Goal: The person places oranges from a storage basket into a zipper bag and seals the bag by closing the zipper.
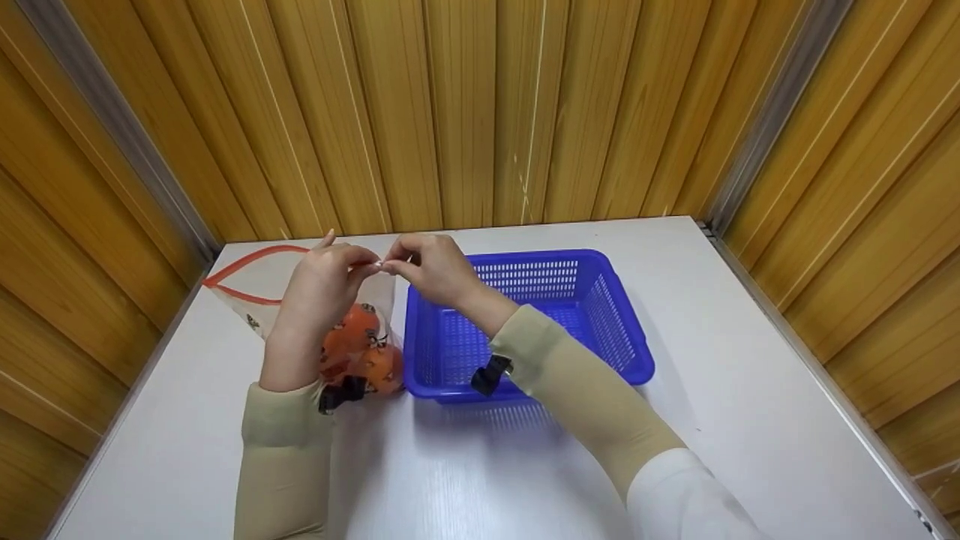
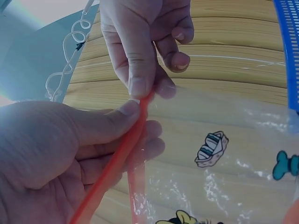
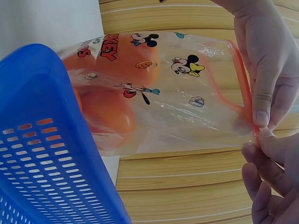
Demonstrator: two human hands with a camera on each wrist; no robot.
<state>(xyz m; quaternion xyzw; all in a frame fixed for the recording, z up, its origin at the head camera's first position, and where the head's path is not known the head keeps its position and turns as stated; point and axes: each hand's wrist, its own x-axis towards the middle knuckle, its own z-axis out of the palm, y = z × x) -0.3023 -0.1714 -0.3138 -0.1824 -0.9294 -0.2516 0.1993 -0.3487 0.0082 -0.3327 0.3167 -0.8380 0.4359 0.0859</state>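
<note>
A clear plastic bag [image 3: 163, 109] with a red zip edge and cartoon prints stands at the left. Several smooth orange-red round fruits [image 1: 358, 326] lie in its lower part; their exact kind is unclear through the film. My left hand [image 1: 319, 289] pinches the red edge [image 2: 119, 156] between thumb and fingers. Right beside it, the thumb and forefinger of my right hand [image 1: 435, 266] pinch the end of that edge at the bag's corner. The fingertips of both hands nearly meet there. Toward the bag's other end, the mouth gapes in a loop.
A blue perforated plastic basket [image 1: 641, 352] sits on the white table [image 1: 750, 420], just right of the bag and under my right forearm. Wood-patterned wall panels [image 1: 465, 112] close off the back and both sides.
</note>
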